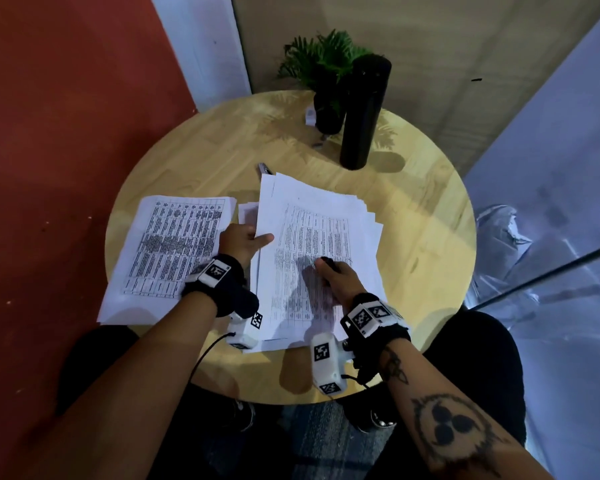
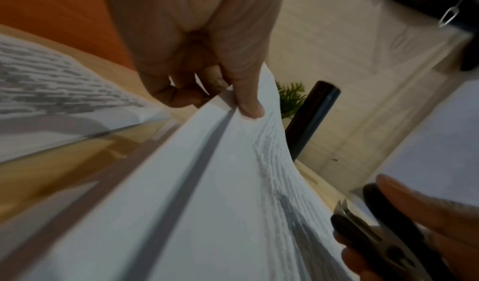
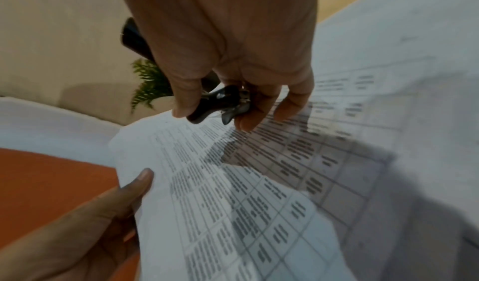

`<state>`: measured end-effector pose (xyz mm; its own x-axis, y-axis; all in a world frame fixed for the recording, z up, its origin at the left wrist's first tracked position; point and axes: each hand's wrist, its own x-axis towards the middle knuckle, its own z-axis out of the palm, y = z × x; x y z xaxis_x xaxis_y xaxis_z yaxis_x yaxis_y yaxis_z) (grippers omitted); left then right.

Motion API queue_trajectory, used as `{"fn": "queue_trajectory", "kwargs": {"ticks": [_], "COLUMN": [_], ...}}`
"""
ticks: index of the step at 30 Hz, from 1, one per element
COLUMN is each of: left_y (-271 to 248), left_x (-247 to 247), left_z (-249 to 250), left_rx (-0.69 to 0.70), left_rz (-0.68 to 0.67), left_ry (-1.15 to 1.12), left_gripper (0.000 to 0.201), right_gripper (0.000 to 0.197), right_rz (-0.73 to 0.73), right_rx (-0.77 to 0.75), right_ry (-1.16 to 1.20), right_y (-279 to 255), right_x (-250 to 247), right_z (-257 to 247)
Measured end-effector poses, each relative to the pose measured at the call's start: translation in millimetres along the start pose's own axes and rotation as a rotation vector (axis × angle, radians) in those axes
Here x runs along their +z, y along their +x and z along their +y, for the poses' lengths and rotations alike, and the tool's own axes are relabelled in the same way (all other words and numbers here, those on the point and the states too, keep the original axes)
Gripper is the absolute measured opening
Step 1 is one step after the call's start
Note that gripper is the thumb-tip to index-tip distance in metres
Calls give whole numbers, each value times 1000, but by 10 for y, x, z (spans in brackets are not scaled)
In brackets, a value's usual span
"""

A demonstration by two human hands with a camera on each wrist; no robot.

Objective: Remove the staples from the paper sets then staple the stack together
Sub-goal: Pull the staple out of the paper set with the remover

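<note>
Left hand (image 1: 242,239) pinching the left edge of the fanned paper stack (image 1: 321,237) mid-table, thumb on top, right hand (image 1: 336,277) above the printed sheet gripping a black staple remover (image 3: 220,103), second paper set (image 1: 174,251) just left, round table (image 1: 426,237) bare toward the right rim, black flask (image 1: 362,112) well behind.

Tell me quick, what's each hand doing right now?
Left hand: pinches the left edge of the loose white printed paper stack.
Right hand: grips a small black staple remover with metal claws.
</note>
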<state>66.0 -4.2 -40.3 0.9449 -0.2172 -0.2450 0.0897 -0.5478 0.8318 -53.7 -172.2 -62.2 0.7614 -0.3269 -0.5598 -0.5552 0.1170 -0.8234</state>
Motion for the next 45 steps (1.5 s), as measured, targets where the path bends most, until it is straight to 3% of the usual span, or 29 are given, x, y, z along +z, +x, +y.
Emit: {"fn": "queue_trajectory", "kwargs": {"ticks": [2,6,8,12,16,18,23,28,35,37,40,42,45], "left_y": [-72,-180,-211,-200,-135,-117,-173,-310,-624,-725,-873,-917,-962], "left_x": [-52,-246,-369,-593,-832,-895,-1010,-1196,-1572,-1658,-1771,-1795,-1757], "left_z": [92,343,452,561,605,627,873,1184,1854,2091,2415,2547,2641], "left_rx": [37,134,188,258,292,301,313,381,575,691,793,792,720], "left_rz": [17,30,14,-25,-75,-77,-62,-55,29,74,110,52,-22], "left_ry": [-166,-311,-328,-333,-272,-313,-492,-511,-582,-501,-157,74,226], "left_gripper": [18,12,13,20,33,37,26,18,68,69,52,41,23], "right_gripper": [27,20,30,27,77,80,68,80,58,44,37,42,42], "right_rz": [60,104,107,-77,-271,-284,-311,-320,-350,-372,-360,-355,-357], "right_rx": [-112,-290,-298,-223,-272,-335,-484,-592,-763,-797,-827,-831,-831], "right_ry": [24,170,227,355,420,377,339,349,326,300,295,301,325], "right_y": [-8,-17,42,71,-49,-123,-441,-744,-1133,-1237,-1368,-1404,-1446], "right_x": [-42,-296,-455,-714,-818,-840,-874,-925,-1030,-1061,-1068,-1058,-1017], "right_z": [-94,-511,-699,-996,-1278,-1403,-1688,-1874,-2053,-2091,-2138,-2147,-2148]}}
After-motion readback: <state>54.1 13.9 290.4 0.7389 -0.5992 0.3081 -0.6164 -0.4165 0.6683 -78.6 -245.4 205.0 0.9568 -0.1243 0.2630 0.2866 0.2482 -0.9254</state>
